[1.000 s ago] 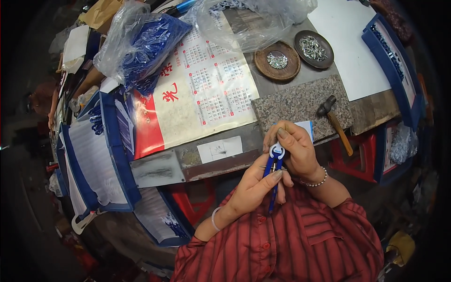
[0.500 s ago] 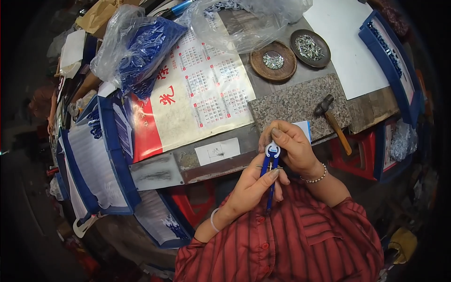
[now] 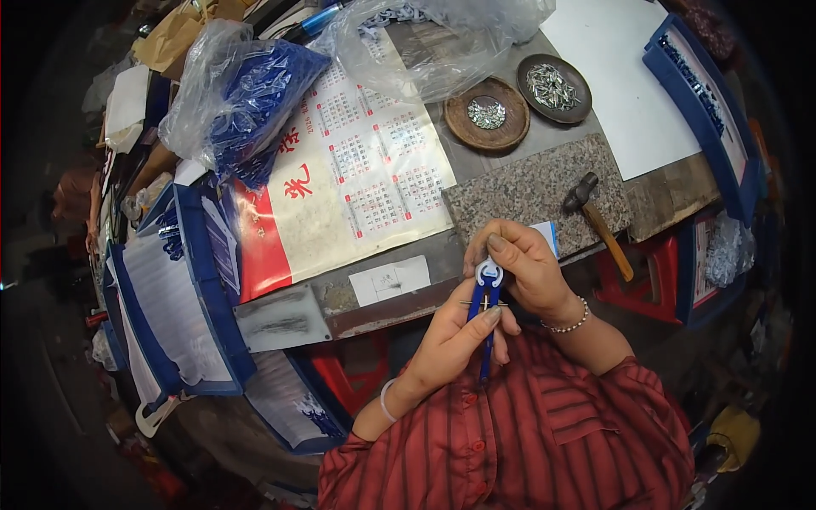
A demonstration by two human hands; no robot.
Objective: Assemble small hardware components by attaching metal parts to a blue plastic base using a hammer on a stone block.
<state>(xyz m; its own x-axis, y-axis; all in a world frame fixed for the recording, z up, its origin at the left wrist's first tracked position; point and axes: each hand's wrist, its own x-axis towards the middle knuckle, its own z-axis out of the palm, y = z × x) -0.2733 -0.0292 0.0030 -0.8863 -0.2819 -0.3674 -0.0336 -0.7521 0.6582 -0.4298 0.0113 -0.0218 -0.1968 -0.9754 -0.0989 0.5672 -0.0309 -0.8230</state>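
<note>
Just in front of my chest I hold a blue drawing compass [image 3: 488, 299] with a rounded light-blue head and a thin metal rod crossing its legs. My left hand [image 3: 455, 331] is closed around the legs, its thumb lying across the front near the rod. At the head, my right hand [image 3: 527, 262] pinches with thumb and fingers, the fingertips partly hidden behind it. The legs point down toward my shirt.
A hammer [image 3: 582, 194] lies on a speckled stone slab [image 3: 527, 183]. Beyond stand a wooden dish [image 3: 459, 127] of small metal parts and a darker dish [image 3: 574, 110] of pins. Blue trays [image 3: 242, 365] flank the table; a plastic bag [image 3: 255, 110] of blue parts lies at far left.
The view has shifted slightly. Both hands keep their hold on the compass, with hardly any change in their grip.
</note>
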